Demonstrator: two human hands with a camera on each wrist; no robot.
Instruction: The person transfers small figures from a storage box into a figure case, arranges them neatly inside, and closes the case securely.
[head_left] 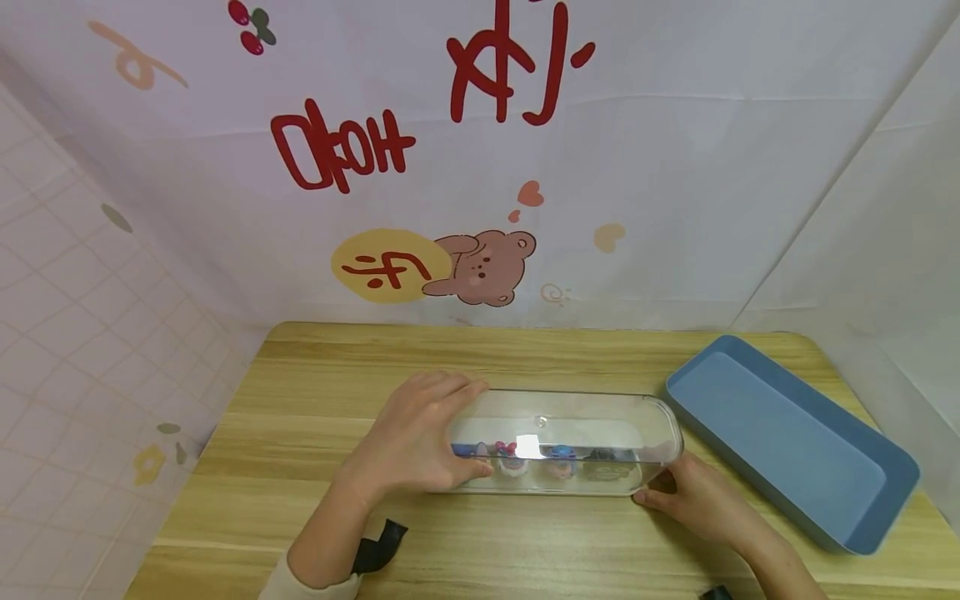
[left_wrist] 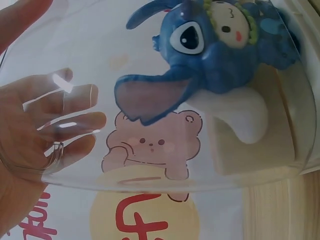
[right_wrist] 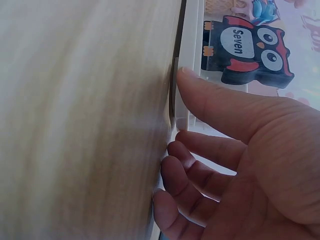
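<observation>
A long clear plastic display case (head_left: 592, 425) on a white base lies across the wooden table, with small figurines inside. My left hand (head_left: 431, 433) grips the clear cover at its left end, thumb in front and fingers over the back. Through the cover the left wrist view shows a blue long-eared figurine (left_wrist: 215, 45) close by. At the right end, my right hand (head_left: 693, 492) pinches the white base (right_wrist: 192, 50) at its corner, thumb on the edge and fingers curled low by the table. Just above that thumb stands an owl figurine (right_wrist: 250, 52) marked "Seven".
A blue rectangular tray (head_left: 787, 442) sits at an angle on the right of the table (head_left: 360, 358), close to the case's right end. White cloth with printed pictures (head_left: 675, 167) hangs behind the table and along both sides.
</observation>
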